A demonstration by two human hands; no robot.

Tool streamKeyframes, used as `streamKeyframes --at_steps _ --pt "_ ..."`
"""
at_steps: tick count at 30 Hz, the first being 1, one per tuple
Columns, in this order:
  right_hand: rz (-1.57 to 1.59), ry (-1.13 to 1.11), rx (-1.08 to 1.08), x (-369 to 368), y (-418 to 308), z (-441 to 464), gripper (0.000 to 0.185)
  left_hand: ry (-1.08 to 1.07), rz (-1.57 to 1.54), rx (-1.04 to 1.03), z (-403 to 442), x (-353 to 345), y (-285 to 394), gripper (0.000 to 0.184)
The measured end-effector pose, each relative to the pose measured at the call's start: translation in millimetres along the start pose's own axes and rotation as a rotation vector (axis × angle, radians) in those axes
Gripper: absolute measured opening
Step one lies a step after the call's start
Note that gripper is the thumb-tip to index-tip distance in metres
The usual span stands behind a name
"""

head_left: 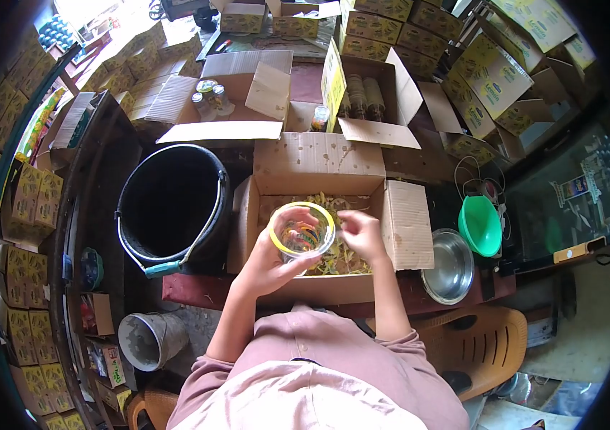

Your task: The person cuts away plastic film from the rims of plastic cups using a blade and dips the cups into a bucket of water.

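Observation:
My left hand (274,256) is wrapped round a clear plastic jar (303,252) with a yellow rim, its round mouth tilted up toward me. Colourful print shows through the jar's wall. Just right of the jar, apart from it, my right hand (364,235) is closed with the fingertips pinched together; anything between them is too small to make out. Both hands are over an open cardboard box (319,154), whose bottom is strewn with yellowish strips and scraps (344,259).
Left of the box stands a black bucket (169,208); a grey bucket (153,340) is below it. On the right are a metal bowl (448,269) and a green basin (480,226). Behind, open cartons hold jars (212,100) and stacked cylinders (362,100). A brown plastic chair (470,344) stands lower right.

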State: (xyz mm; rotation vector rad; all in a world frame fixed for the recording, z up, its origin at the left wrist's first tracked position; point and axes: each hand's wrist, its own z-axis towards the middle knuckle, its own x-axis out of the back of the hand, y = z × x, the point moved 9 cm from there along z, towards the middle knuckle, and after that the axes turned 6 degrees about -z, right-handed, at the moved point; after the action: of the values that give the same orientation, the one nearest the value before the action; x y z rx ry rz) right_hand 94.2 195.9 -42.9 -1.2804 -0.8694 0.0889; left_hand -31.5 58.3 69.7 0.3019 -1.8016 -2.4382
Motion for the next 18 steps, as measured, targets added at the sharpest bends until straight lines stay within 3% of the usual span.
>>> streamKeyframes --at_steps 1,2,6,8,10,13,14,18 --pt "-0.916 0.108 0.373 -10 -22 -7 0.036 0.012 -0.033 0.014 0 3 1 0.061" --pt "-0.329 0.030 0.181 -7 3 -6 0.040 0.018 -0.041 -0.010 -1 8 6 0.061" --pt "-0.222 0.144 0.114 5 -25 -18 0.036 0.057 -0.165 -0.052 -8 26 14 0.059" --pt "0.020 0.157 -0.080 2 -2 -18 0.035 0.140 -0.386 -0.031 -11 41 8 0.056" --pt "0.315 0.151 -0.132 -11 21 -20 0.037 0.224 -0.321 -0.079 -15 63 10 0.052" --pt "0.758 0.126 -0.333 -33 41 -28 0.040 0.367 -0.472 -0.065 -24 95 19 0.046" --pt "0.757 0.158 -0.332 -35 42 -29 0.040 0.461 -0.438 -0.049 -28 114 14 0.060" --pt "0.738 0.224 -0.348 -47 47 -39 0.042 0.499 -0.414 -0.070 -40 171 20 0.054"
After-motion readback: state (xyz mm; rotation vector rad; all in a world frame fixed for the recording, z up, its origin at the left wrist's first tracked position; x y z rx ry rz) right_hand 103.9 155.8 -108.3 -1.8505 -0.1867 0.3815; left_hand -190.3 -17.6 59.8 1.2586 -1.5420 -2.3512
